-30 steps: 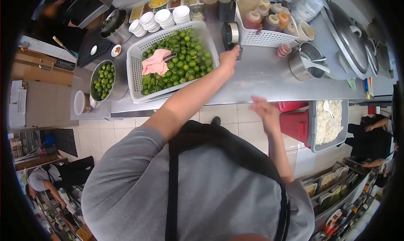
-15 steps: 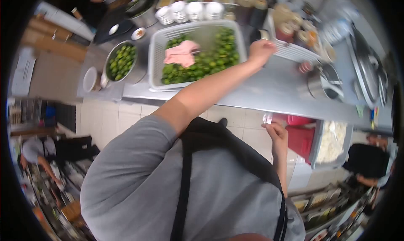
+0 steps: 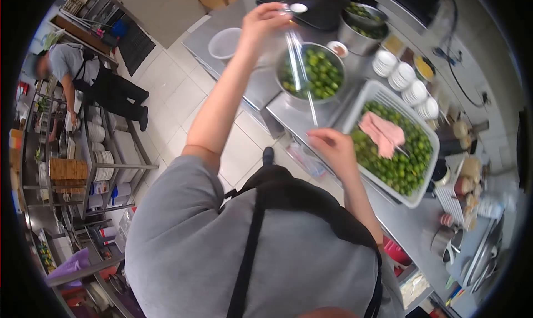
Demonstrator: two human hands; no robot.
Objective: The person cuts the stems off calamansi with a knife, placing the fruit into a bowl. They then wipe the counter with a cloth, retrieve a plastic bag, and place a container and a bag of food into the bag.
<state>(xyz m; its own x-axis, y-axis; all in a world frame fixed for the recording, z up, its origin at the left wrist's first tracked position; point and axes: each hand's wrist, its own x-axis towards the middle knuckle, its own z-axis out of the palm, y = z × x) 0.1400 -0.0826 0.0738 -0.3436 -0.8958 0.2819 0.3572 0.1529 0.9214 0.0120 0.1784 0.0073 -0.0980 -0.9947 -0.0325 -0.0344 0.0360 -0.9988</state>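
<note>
A long, thin strip of clear plastic (image 3: 297,62), perhaps a narrow bag or sleeve, stretches between my hands, slanting across the steel pot (image 3: 279,84) of green limes (image 3: 319,76). My left hand (image 3: 265,24) is raised at the top, its fingers closed on the upper end. Lower down, my right hand (image 3: 336,148) has its fingertips at the narrow lower end, apparently pinching it. Right of that hand stands a white perforated basket (image 3: 355,108) of limes (image 3: 397,176). On them lies a pink cloth or glove (image 3: 382,133), with a dark object poking out beneath it.
A clear round tub (image 3: 224,43) stands at the counter's left edge. White cup stacks (image 3: 401,76) line the back, and bottles (image 3: 469,176) crowd the right. Behind me on the left, another person (image 3: 83,73) works at a rack (image 3: 119,165). A black tray (image 3: 319,12) lies beyond my left hand.
My view has turned toward the left. My left hand has moved from the bottles to above the pot's side, and my right hand has come up to the counter. The plastic now spans both hands.
</note>
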